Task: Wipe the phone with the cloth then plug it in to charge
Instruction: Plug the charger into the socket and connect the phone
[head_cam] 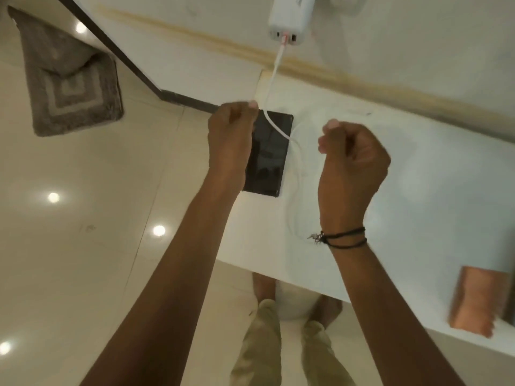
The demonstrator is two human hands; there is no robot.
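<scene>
Both hands are up over the counter, and we're working the white charging cable [274, 79]. Our left hand [231, 140] is curled into a loose fist with the thumb and forefinger pinched together at the top; a pale thin line runs up from that pinch, so it looks to be gripping the cable, though blur keeps us from being sure. Our right hand [352, 162] is clenched too, thumb pressed against the forefinger, and whether it grips a strand of cable we cannot tell. A black cord bracelet [345, 237] sits on that wrist.

Now the phone [269, 154]: it lies flat, dark screen up, near the counter's left edge, partly hidden behind our left hand. The cable crosses over its upper right part and then loops loosely on the counter [418, 190] just beside the phone's right side, between our two hands.

Following the cable upward, it is plugged into a white charger block [289, 20] on the wall above the counter's far edge. At the counter's near right corner rests a pinkish-orange cloth [476, 302], well apart from the phone. Down on the glossy tiled floor [83, 218], off to the left, lies a grey bath mat [67, 76].
</scene>
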